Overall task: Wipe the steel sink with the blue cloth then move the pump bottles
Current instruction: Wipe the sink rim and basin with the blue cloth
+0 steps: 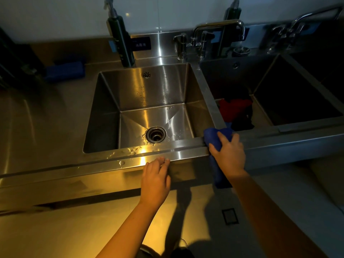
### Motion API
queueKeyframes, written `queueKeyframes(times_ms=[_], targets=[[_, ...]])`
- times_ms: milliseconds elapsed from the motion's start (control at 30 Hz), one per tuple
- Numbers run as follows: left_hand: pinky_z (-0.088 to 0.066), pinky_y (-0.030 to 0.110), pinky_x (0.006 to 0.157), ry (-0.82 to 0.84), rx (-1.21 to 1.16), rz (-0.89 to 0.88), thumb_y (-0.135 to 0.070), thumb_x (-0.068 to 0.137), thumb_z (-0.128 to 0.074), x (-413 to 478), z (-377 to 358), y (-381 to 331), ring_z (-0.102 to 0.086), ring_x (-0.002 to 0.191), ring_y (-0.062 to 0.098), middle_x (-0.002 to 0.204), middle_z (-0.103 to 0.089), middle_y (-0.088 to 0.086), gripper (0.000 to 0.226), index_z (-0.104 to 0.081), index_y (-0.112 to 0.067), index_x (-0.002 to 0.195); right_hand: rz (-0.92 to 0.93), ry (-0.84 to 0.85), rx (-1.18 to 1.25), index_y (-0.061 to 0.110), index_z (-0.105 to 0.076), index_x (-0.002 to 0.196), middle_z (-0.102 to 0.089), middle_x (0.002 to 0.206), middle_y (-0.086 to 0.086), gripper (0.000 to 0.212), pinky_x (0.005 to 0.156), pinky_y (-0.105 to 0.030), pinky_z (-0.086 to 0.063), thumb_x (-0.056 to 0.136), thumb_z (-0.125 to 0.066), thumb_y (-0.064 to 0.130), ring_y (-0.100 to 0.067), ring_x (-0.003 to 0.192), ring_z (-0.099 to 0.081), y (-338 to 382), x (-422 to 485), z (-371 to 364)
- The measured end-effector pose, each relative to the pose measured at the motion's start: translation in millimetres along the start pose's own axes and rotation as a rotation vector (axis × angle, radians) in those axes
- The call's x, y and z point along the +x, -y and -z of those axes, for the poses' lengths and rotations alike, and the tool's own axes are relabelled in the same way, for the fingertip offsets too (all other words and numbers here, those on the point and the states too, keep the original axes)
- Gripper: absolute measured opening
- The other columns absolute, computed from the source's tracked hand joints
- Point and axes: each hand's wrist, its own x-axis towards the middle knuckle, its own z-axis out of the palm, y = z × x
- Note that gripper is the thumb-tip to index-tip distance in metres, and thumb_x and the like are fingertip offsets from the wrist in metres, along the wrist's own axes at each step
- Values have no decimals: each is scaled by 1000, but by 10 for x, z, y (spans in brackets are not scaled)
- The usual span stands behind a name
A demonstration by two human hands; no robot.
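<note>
My right hand point(228, 155) grips the bunched blue cloth point(213, 135) on the sink point(149, 90) front rim, at the divider. Left hand point(155, 177) lies loose on the rim edge. Droplets near the drain point(156, 134).

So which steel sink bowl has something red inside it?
The dark steel basin, right of the brightly lit basin with the round drain. The red bundle lies in its near corner, above the right hand gripping the blue cloth.
</note>
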Motion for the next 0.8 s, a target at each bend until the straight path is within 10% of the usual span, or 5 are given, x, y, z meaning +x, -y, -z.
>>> queueKeyframes(times_ms=[400,600,800], targets=[[-43,44,89,36,3,-79,1,61,-75,-1,75,23,-45,105,26,113,-60,19,58,-59,-1,116,169,88,-45,25,-25,140,-29,135,-17,58,88,-41,-43,89,-45,46,-35,115,-40,689,-307,-305],[-21,52,101,88,29,-105,-5,68,-73,-127,147,94,-40,125,34,131,-51,19,57,-56,-8,122,-39,24,89,29,-25,141,-20,144,-19,61,95,-47,-39,88,-53,39,-42,121,-36,498,-274,-199],[-36,58,97,21,4,48,-3,74,-67,-315,470,471,-37,127,35,129,-52,18,46,-58,-6,119,22,63,-75,27,-32,137,-26,140,-23,52,89,-47,-42,89,-49,38,-47,111,-43,720,-269,-274]])
